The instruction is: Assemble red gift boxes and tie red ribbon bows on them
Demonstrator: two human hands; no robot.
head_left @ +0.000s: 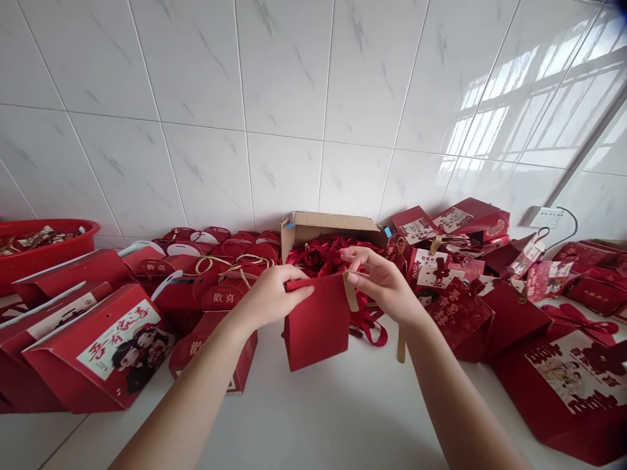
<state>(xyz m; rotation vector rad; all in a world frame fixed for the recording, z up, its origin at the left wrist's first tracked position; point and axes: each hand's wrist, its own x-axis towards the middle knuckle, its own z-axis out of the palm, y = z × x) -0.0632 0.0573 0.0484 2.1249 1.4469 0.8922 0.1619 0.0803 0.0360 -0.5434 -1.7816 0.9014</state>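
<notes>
On my feed, the central gift box [318, 323] reads plain red, and the slim strip [351, 294] at its top corner is muted gold. I get deep, glossy red from the ribbons [318, 254], brown from the cardboard carton [333, 222] with its bright blue tape [388, 232], and pale gold from the twisted cords [235, 262]. The large box at left [100, 356] is red; its whitish label [117, 339] carries red characters and a cartoon couple [142, 352] in mostly black. I see grey marbled streaks across the white wall tiles [284, 65], a white worktop [323, 418] and a brighter red basin [53, 251].
</notes>
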